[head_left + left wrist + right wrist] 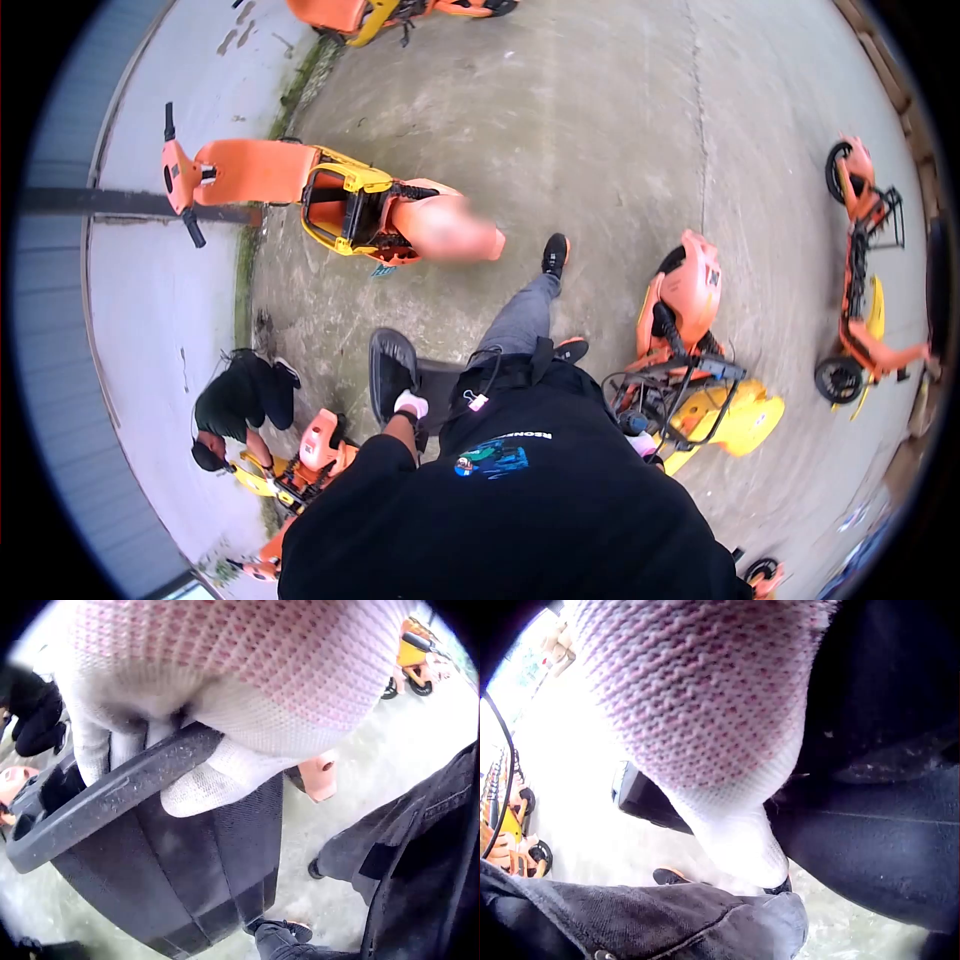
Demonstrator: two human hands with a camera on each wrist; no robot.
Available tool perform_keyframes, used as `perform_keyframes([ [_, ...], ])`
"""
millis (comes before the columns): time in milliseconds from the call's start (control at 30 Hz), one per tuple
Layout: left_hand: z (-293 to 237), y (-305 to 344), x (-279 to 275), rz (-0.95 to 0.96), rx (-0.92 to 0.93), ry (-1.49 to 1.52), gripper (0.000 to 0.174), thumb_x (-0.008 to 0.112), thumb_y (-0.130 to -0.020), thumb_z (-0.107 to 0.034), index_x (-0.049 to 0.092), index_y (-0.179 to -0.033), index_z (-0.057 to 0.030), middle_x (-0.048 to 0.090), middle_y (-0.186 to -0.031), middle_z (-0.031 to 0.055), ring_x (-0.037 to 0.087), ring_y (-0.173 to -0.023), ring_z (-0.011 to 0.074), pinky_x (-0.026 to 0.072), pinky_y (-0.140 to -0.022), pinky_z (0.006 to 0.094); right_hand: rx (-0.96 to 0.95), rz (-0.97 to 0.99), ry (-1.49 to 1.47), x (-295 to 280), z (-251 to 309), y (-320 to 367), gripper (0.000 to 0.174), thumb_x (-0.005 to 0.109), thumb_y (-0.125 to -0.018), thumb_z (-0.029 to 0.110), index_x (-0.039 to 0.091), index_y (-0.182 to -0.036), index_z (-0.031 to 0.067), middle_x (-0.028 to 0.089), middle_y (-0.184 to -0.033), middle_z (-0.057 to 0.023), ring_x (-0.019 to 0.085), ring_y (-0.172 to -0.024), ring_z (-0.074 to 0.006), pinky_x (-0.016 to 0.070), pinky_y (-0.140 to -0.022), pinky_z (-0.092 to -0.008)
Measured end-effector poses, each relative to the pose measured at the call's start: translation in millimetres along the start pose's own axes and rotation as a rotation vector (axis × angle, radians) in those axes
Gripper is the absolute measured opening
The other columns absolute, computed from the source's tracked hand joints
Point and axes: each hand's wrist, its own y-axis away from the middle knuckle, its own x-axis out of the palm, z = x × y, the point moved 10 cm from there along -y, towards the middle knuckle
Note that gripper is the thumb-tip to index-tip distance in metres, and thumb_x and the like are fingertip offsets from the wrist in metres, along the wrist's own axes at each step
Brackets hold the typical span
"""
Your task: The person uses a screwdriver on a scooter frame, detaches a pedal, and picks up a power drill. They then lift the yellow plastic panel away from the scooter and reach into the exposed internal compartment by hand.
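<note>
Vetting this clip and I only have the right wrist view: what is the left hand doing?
Observer: The left wrist view shows the gloved left hand gripping the rim of a black tub-like part, with the thumb on its outer side.
Operator: Is anyone else there?
Observer: Yes. In the head view another person is bent low beside an orange and yellow scooter, near the wall.
Operator: And what is close to the right hand, outside my picture?
Observer: The head view shows the right hand beside a scooter with a yellow body panel and dark tubes; I cannot tell whether the hand touches it.
</note>
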Motion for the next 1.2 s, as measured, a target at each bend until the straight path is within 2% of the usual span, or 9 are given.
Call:
perform_keyframes([
  [67, 47, -89, 105, 0.153, -0.123, 0.158, 0.042, 0.041, -0.09, -0.021, 0.057, -0.126, -0.0084, 0.055, -0.132, 0.0151, 0.052, -0.123, 0.0291, 0.0415, -0.1, 0.038, 0.04, 0.017, 0.019, -6, 43, -5, 0.041, 0.08, -0.069, 0.019, 0.069, -0.105, 0.0034, 0.071, -0.098, -0.0085, 0.067, -0.087, -0.0206, 0.0512, -0.08, -0.0339],
  [133, 5, -43, 127, 0.319, 0.757, -1.067, 0.028, 0.053, -0.084, -0.024, 0.07, -0.09, -0.0025, 0.069, -0.09, 0.0176, 0.067, -0.084, 0.0362, 0.0529, -0.07, 0.0412, 0.019, 0.031, 0.121, -25, 43, -52, 0.04, 0.08, -0.069, 0.019, 0.069, -0.104, 0.0037, 0.071, -0.095, -0.008, 0.067, -0.085, -0.0194, 0.0515, -0.079, -0.0343],
  [200, -40, 39, 28, 0.281, 0.313, -0.522, 0.037, 0.043, -0.09, -0.027, 0.067, -0.115, -0.0124, 0.066, -0.115, 0.0113, 0.061, -0.113, 0.0251, 0.0434, -0.098, 0.0361, -0.001, -0.015, 0.124, -38, 113, -42, 0.036, 0.079, -0.07, 0.019, 0.069, -0.102, 0.004, 0.071, -0.093, -0.0075, 0.066, -0.083, -0.0192, 0.0516, -0.078, -0.0339],
  [233, -22, 27, 27, 0.204, 0.076, -0.18, 0.039, 0.041, -0.092, -0.027, 0.065, -0.119, -0.0127, 0.064, -0.12, 0.0121, 0.058, -0.117, 0.0272, 0.043, -0.099, 0.0361, 0.09, 0.144, -0.227, -21, 152, -30, 0.029, 0.078, -0.071, 0.016, 0.07, -0.096, 0.0045, 0.07, -0.088, -0.0077, 0.066, -0.076, -0.0197, 0.0523, -0.073, -0.0337],
  [333, -16, 17, 41, 0.259, -0.074, 0.195, 0.043, 0.036, -0.094, -0.025, 0.057, -0.127, -0.008, 0.057, -0.13, 0.0133, 0.051, -0.124, 0.0295, 0.0414, -0.101, 0.0377, 0.239, 0.023, 0.097, -49, 211, -42, 0.022, 0.076, -0.072, 0.014, 0.07, -0.091, 0.0043, 0.069, -0.08, -0.0088, 0.065, -0.066, -0.0209, 0.0526, -0.064, -0.0347],
  [500, -47, -50, 83, 0.317, 0.384, -0.467, 0.043, 0.042, -0.089, -0.023, 0.058, -0.123, -0.0027, 0.061, -0.122, 0.0182, 0.056, -0.117, 0.0327, 0.0449, -0.097, 0.0369, -0.051, -0.015, 0.452, -98, 326, -120, 0.023, 0.075, -0.073, 0.015, 0.069, -0.093, 0.0076, 0.066, -0.079, -0.0045, 0.062, -0.064, -0.017, 0.0504, -0.062, -0.0326],
  [600, -54, -41, 48, 0.193, -0.209, 0.498, 0.051, 0.038, -0.092, -0.016, 0.036, -0.142, -0.0078, 0.044, -0.145, 0.009, 0.044, -0.131, 0.0245, 0.0368, -0.106, 0.0332, -0.245, -0.116, 0.565, -117, 400, -146, 0.032, 0.078, -0.069, 0.011, 0.065, -0.098, 0.0078, 0.065, -0.082, -0.004, 0.062, -0.068, -0.0174, 0.0511, -0.062, -0.0333],
  [867, -109, 41, -112, -0.065, -0.317, 0.728, 0.055, 0.049, -0.081, -0.014, 0.045, -0.136, -0.0075, 0.06, -0.123, 0.0198, 0.057, -0.115, 0.0347, 0.0462, -0.095, 0.0406, -0.227, -0.007, 0.636, -121, 501, -173, 0.037, 0.074, -0.07, 0.014, 0.064, -0.105, 0.0077, 0.064, -0.09, -0.0053, 0.061, -0.078, -0.0176, 0.0504, -0.068, -0.0341],
  [1200, -171, 68, -103, -0.084, -0.506, 0.906, 0.05, 0.048, -0.081, -0.012, 0.049, -0.13, -0.0051, 0.057, -0.127, 0.0199, 0.055, -0.117, 0.0354, 0.0447, -0.098, 0.0401, 0.204, 0.132, 0.742, -141, 562, -153, 0.033, 0.072, -0.081, 0.027, 0.069, -0.107, 0.0067, 0.068, -0.096, -0.0062, 0.062, -0.088, -0.0166, 0.0469, -0.077, -0.0332],
])
